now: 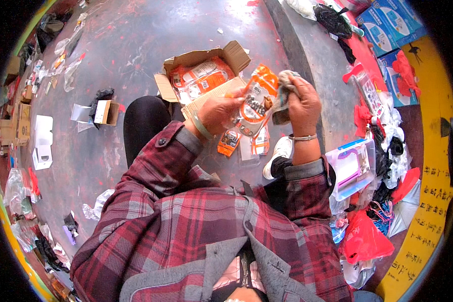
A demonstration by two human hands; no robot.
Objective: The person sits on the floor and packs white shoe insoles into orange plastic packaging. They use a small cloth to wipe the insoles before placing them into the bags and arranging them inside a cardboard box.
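Note:
My left hand is closed on the edge of an orange and white packet with a clear part, held up in front of me. My right hand grips a crumpled grey cloth, which touches the packet's right side. Just beyond my left hand stands an open cardboard box with several similar orange and white packets inside. On the floor below my hands lie a small orange packet and another orange and white packet.
A clear plastic bin stands at my right, near a red plastic bag. Blue printed boxes are stacked at the far right. To the left are a small open carton and a white box. Litter lines both sides.

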